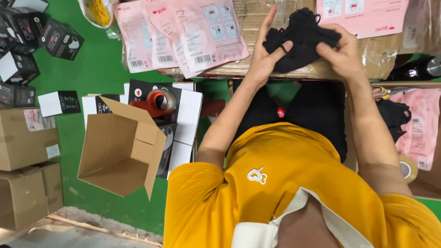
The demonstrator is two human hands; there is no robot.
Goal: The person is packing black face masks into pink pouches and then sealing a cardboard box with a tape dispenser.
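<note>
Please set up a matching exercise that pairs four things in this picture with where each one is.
Things:
1. black fabric bundle
2. open cardboard box
3. red tape dispenser
4. pink packets

Places:
A. on the flat black-and-white cartons
B. between the left hand and the right hand
C. spread on the brown surface, left of the hands
D. on the green floor, flaps up

Pairs: 1-B, 2-D, 3-A, 4-C
</note>
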